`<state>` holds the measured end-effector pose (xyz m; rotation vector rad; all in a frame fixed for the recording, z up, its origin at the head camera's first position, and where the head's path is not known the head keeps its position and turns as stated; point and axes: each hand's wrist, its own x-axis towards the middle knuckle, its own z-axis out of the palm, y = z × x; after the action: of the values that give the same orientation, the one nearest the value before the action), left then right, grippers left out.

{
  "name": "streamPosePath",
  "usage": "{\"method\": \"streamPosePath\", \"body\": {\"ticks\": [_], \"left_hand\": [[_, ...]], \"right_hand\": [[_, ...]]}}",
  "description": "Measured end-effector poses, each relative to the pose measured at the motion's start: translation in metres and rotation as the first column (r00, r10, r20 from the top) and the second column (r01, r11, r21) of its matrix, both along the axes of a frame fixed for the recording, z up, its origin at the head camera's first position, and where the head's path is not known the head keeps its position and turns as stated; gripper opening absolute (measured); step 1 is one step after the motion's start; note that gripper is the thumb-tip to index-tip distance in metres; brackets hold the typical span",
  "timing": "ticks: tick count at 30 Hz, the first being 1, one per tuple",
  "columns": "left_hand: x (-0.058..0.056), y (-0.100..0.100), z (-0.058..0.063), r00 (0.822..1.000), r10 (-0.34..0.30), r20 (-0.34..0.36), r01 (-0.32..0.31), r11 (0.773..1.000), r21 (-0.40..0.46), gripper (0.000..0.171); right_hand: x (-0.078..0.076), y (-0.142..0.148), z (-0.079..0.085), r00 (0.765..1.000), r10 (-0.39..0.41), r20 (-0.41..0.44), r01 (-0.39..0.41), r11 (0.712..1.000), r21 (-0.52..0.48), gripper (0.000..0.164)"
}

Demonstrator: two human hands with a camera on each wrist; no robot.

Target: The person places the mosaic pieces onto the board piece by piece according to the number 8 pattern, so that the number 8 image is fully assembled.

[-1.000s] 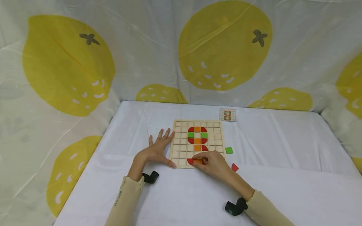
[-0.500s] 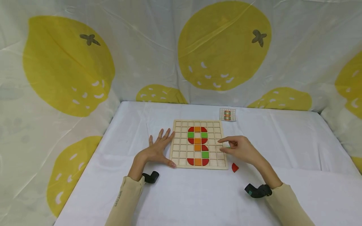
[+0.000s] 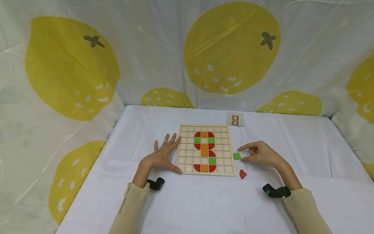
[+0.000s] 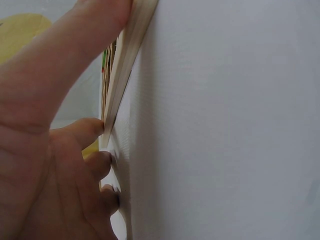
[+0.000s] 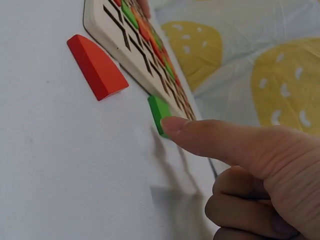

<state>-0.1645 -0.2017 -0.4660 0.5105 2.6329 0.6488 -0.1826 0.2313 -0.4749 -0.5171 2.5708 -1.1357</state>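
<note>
A wooden grid board lies on the white cloth, with red, orange and green tiles set in its middle columns. My left hand is spread along the board's left side, thumb at the near corner and a fingertip at the edge higher up. To the right of the board is a loose green square tile. Right at it is my right hand, index finger and thumb stretched apart around its right part, the other fingers folded. Closer to me lies a red quarter-round tile.
A small card printed with a coloured grid pattern lies beyond the board's far right corner. The table backs onto a hanging curtain with yellow lemons. Black wrist cameras sit below both hands.
My right hand has left the board's nearest row and moved right to the loose green tile, uncovering the lower orange, red and green tiles. The left hand stays put.
</note>
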Motion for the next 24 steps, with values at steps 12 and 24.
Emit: {"method": "streamPosePath", "body": {"ticks": [12, 24], "left_hand": [[-0.0002, -0.0003, -0.0011, 1.0, -0.003, -0.009, 0.003, 1.0, 0.0, 0.139], [-0.0004, -0.0004, -0.0015, 1.0, 0.004, -0.007, -0.004, 1.0, -0.009, 0.14]], "right_hand": [[-0.0021, -0.0019, -0.0108, 0.999, -0.025, -0.028, 0.025, 0.999, -0.02, 0.025], [-0.0019, -0.0008, -0.0081, 0.996, -0.084, -0.021, 0.083, 0.996, -0.023, 0.035]]}}
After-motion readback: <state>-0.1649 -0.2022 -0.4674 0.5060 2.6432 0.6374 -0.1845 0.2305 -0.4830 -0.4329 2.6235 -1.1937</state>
